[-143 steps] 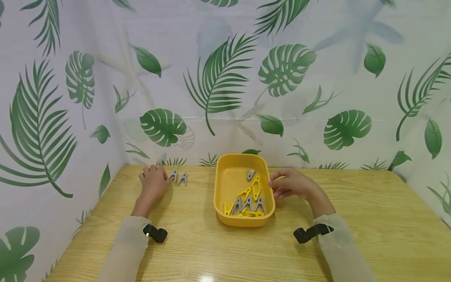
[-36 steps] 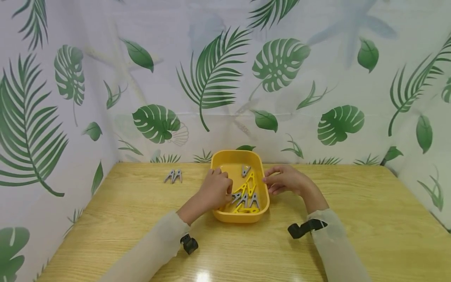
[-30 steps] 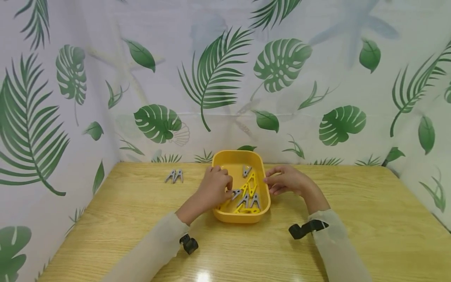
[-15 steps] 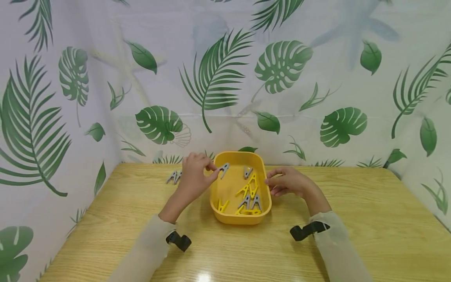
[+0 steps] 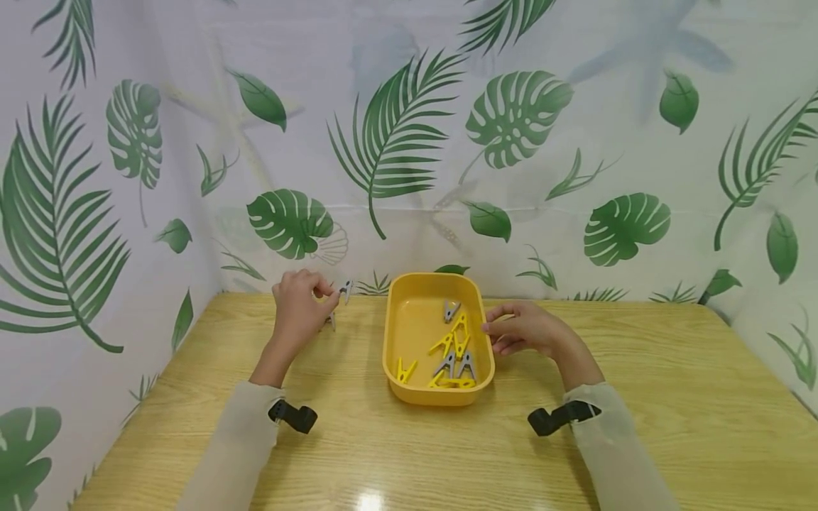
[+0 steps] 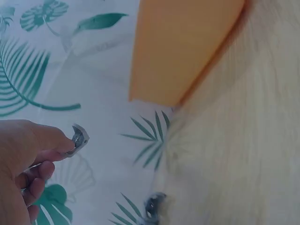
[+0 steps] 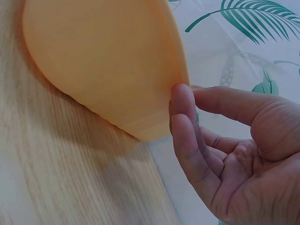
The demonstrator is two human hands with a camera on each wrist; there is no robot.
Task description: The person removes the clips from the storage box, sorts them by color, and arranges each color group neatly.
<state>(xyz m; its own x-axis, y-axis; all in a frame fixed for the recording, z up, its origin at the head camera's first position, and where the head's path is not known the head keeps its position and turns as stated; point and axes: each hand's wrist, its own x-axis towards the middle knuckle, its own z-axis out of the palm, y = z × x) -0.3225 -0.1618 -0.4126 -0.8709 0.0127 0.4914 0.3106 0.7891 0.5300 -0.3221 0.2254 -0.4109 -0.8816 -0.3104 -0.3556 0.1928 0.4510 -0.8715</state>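
Note:
Between thumb and fingertips, my left hand [image 5: 298, 305] pinches a grey clothespin [image 5: 346, 290], held above the table's far left part. The same clothespin [image 6: 80, 139] shows end-on in the left wrist view. Below that hand another grey clothespin [image 5: 331, 321] lies on the table, partly hidden by the fingers. A yellow bin [image 5: 388, 341] stands at the middle, holding several yellow clothespins [image 5: 405, 370] and grey clothespins [image 5: 450, 310]. My right hand [image 5: 527, 330] touches the bin's right outer wall near the rim with loosely bent fingers [image 7: 185, 136].
The wooden table [image 5: 377, 454] ends at the back against a white leaf-print cloth [image 5: 409, 234], which also rises at left and right. Each wrist wears a black strap camera [image 5: 295, 416].
My left hand reached into the bin, took hold of a grey clothespin and carried it out leftwards over the table. My right hand stays at the bin's side.

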